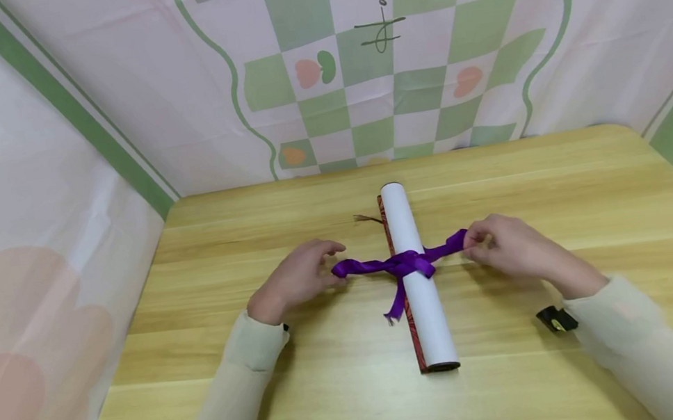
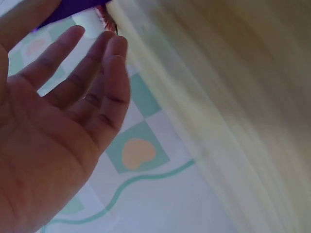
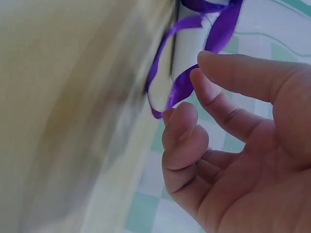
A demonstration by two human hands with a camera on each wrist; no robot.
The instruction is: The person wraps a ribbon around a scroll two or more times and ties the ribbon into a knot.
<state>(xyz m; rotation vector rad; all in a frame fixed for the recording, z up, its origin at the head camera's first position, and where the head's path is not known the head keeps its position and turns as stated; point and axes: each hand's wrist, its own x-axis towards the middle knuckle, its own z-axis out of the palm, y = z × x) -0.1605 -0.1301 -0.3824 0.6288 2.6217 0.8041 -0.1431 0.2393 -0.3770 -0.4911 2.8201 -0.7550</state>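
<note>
A white rolled-up scroll (image 1: 432,317) with a red patterned edge (image 1: 415,333) lies lengthwise on the table. Round its middle runs a purple ribbon (image 1: 409,264), crossed over itself on top, with a short frayed tail hanging to the left. My right hand (image 1: 505,245) pinches the ribbon's right-hand part between thumb and forefinger; the right wrist view shows a purple loop (image 3: 180,90) by those fingertips. To the left of the scroll, my left hand (image 1: 301,277) has its fingers apart and loosely bent, right at the ribbon's left end. In the left wrist view its palm (image 2: 43,145) is bare.
The wooden table (image 1: 222,252) reaches back to a green-and-white checked cloth (image 1: 373,93), with more cloth on both sides. A thin dark cord end (image 1: 368,218) sticks out left of the scroll. A black strap (image 1: 556,319) hangs at the right sleeve.
</note>
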